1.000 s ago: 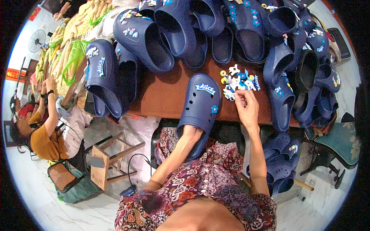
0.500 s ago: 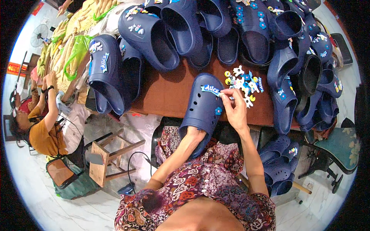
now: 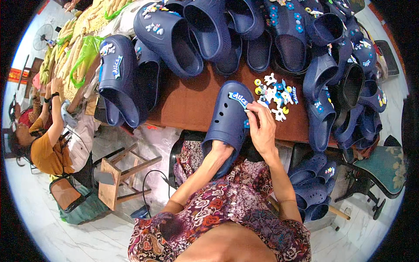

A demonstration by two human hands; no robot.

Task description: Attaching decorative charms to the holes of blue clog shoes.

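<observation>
A navy clog (image 3: 224,124) with round vent holes is held up in front of me at the table's near edge. My left hand (image 3: 222,150) is pushed into its opening and holds it from inside; the fingers are hidden. Across the toe lies a blue ribbon-shaped charm (image 3: 238,99) with white lettering, slanting down to the right. My right hand (image 3: 262,129) has thumb and forefinger closed at the charm's lower right end. Just under those fingertips, a small blue flower charm (image 3: 246,124) shows on the clog's side.
Loose white, blue and yellow charms (image 3: 277,94) lie heaped on the brown tabletop (image 3: 183,102) beyond my right hand. Decorated navy clogs (image 3: 183,41) crowd the far and right sides. A wooden stool (image 3: 124,174) stands at left, near a person in an orange top (image 3: 50,150). An office chair (image 3: 379,168) is at right.
The ribbon charm has turned clockwise, its right end now lower. My right hand has shifted slightly left and down with its fingers at that end. My left hand stays inside the clog.
</observation>
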